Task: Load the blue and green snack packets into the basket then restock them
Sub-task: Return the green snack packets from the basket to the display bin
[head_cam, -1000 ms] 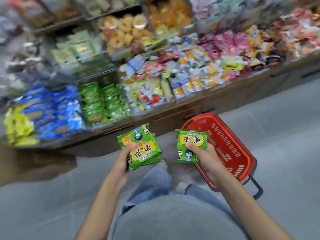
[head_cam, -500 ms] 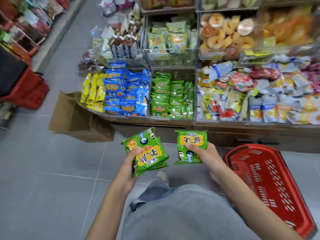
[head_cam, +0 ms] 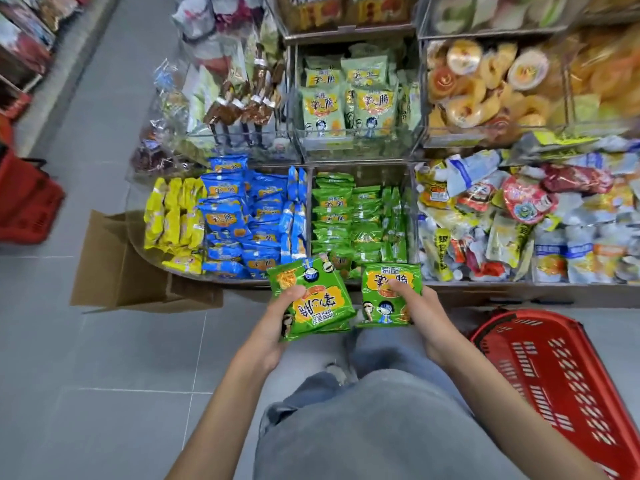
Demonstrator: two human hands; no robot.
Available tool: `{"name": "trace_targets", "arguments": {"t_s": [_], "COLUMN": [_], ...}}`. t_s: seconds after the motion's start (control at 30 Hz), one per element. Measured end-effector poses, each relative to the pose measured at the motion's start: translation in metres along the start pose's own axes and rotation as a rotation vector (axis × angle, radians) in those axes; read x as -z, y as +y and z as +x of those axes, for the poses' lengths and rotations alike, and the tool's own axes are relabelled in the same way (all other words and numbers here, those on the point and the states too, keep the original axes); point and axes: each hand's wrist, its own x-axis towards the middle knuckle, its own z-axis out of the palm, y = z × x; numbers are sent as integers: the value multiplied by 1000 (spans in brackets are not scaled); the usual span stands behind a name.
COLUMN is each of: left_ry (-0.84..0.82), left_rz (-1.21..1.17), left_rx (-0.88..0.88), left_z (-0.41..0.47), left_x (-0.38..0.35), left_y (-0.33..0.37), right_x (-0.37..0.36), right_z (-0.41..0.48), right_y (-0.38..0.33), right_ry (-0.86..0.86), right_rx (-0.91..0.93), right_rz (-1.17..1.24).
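Observation:
My left hand (head_cam: 277, 323) grips a small stack of green snack packets (head_cam: 311, 299), tilted, thumb on top. My right hand (head_cam: 420, 317) holds an upright green packet (head_cam: 389, 296) by its right side, thumb across the front. Both hover just in front of the low shelf bin of green packets (head_cam: 353, 220). Left of that bin lies the pile of blue packets (head_cam: 249, 220). The red basket (head_cam: 561, 379) stands on the floor at my right, beside my right forearm; its inside is not visible.
Yellow packets (head_cam: 173, 216) sit left of the blue ones. An open cardboard box (head_cam: 121, 268) lies on the floor by the shelf corner. A second red basket (head_cam: 24, 199) stands at far left. Mixed snacks (head_cam: 519, 220) fill the bins to the right. Grey tiled floor surrounds me.
The view has swung left and nearer to the shelf; the blue and green bins are now straight ahead. Both hands, still holding green packets, have come closer to the green bin.

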Motion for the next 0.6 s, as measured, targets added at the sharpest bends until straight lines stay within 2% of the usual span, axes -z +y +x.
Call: {"name": "trace_targets", "arguments": {"t_s": [0.27,0.37,0.5,0.6], "left_ry": [79,122,196,193], "left_rz": [-9,-78,-105,-87], "left_rx": [35,30,52,65], "left_z": [70,86,103,115], "left_x": [-19,-15,-9,-6], "left_y": [48,62,75,83], "right_x": [3,-9,-19,-25], "right_z": [113,132,163,195], "right_y": [-46,-56,-63,-74], "right_ry": [11,-55,7,84], "right_rx": [-63,-87,4,37], "right_rz": [-260,-323,-352,-362]}}
